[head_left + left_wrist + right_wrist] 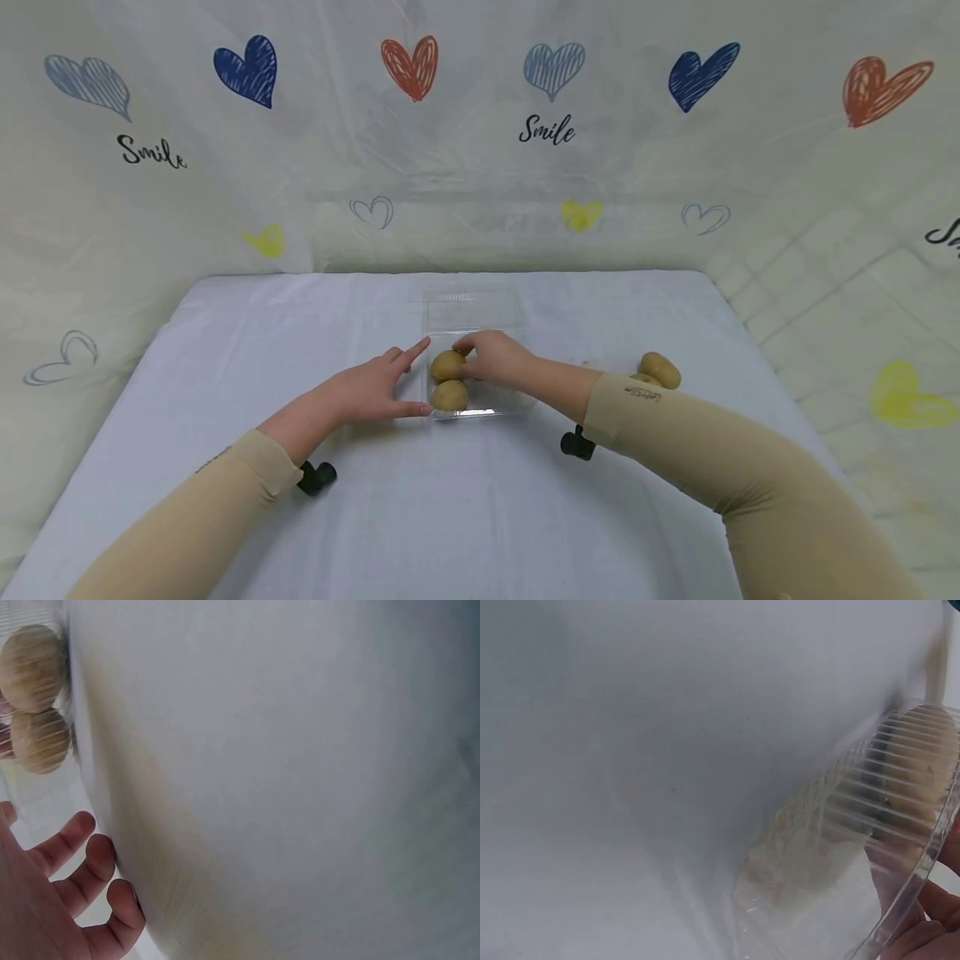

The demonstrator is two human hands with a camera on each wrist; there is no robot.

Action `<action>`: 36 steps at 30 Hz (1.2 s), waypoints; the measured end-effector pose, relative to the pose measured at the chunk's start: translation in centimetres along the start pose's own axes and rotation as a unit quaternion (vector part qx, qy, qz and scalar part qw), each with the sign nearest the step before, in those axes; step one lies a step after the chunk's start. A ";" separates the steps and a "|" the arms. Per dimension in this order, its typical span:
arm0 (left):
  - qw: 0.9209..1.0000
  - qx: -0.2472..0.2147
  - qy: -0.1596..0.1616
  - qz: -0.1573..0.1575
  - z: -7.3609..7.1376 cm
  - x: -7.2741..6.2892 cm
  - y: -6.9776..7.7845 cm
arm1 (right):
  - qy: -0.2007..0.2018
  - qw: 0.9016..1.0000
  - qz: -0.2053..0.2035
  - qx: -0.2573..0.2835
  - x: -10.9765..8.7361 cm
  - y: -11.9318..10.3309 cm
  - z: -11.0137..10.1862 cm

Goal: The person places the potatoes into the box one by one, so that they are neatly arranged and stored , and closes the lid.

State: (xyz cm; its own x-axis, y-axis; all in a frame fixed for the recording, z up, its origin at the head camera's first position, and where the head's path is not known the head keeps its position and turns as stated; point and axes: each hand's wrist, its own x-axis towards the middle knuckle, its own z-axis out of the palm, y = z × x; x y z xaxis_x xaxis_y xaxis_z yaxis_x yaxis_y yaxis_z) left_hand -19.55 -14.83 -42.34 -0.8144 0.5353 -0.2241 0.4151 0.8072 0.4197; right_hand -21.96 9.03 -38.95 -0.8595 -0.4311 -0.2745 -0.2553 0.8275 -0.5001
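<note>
A clear plastic clamshell box [472,312] lies on the table with its lid laid back. Two potatoes sit along its left side, a far one [447,366] and a near one [450,396]. My right hand [495,358] reaches into the box and pinches the far potato between thumb and fingers. With thumb and index finger spread, my left hand [375,387] touches the box's left edge. In the left wrist view, both potatoes show through the ribbed clear wall. The right wrist view shows the near potato [922,754] through the box side.
Two more potatoes lie at the right of the table: one [660,369] in full view, the other [647,379] partly hidden by my right sleeve. A white cloth [480,517] covers the table. Behind it hangs a sheet [480,167] printed with hearts.
</note>
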 end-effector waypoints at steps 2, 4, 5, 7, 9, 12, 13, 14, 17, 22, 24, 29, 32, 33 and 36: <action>1.000 -0.001 0.001 0.001 0.0 0.0 -0.1 | 0.000 1.000 0.003 0.004 0.0 -0.2 0.1; 1.000 -0.001 0.001 0.001 0.0 0.0 -0.1 | 0.000 1.000 0.003 0.002 0.1 -0.4 0.0; 1.000 -0.002 0.001 0.000 0.1 0.0 -0.1 | 0.000 1.000 0.002 0.003 0.1 -0.4 0.0; 1.000 -0.001 0.000 0.001 0.1 0.0 -0.1 | -0.001 1.000 0.000 0.002 0.1 -0.3 0.0; 1.000 -0.001 0.000 0.002 0.1 0.0 -0.1 | -0.002 1.000 -0.002 0.003 0.1 -0.2 -0.1; 1.000 0.001 0.002 0.004 0.2 0.1 -0.1 | -0.004 1.000 -0.001 0.006 0.1 0.0 -0.1; 1.000 0.000 0.003 0.004 0.2 0.1 -0.1 | -0.005 1.000 0.000 0.007 0.0 0.1 -0.1; 1.000 0.001 0.003 0.002 0.3 0.1 -0.2 | -0.006 1.000 0.000 0.008 0.0 0.1 -0.1; 1.000 0.000 0.005 0.002 0.3 0.1 -0.3 | -0.007 1.000 0.000 0.009 0.1 0.3 -0.1; 1.000 -0.003 0.004 0.000 0.3 -0.1 -0.1 | -0.005 1.000 0.013 0.014 0.0 0.4 -0.2; 1.000 -0.006 0.003 -0.003 0.2 -0.2 0.1 | -0.005 1.000 0.021 0.020 0.0 0.4 -0.2; 1.000 -0.007 0.000 -0.010 0.2 -0.3 0.3 | -0.005 0.999 0.030 0.038 0.0 0.4 -0.1; 1.000 -0.006 0.000 -0.008 0.2 -0.2 0.2 | -0.007 0.999 0.024 0.040 0.1 0.4 0.1; 1.000 -0.007 0.000 -0.007 0.2 -0.3 0.2 | -0.008 0.999 0.022 0.037 0.2 0.4 0.2; 1.000 -0.007 0.002 -0.003 0.2 -0.2 0.1 | -0.008 0.999 0.020 0.030 0.2 0.4 0.3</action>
State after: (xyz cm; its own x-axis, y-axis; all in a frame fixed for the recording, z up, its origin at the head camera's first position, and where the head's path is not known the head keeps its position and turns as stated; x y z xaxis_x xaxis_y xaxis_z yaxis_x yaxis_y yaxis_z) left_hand -19.27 -14.82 -42.49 -0.8183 0.5300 -0.2224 0.4050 0.8063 0.4311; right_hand -22.14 9.15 -39.46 -0.8612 -0.4045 -0.3079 -0.1938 0.8212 -0.5367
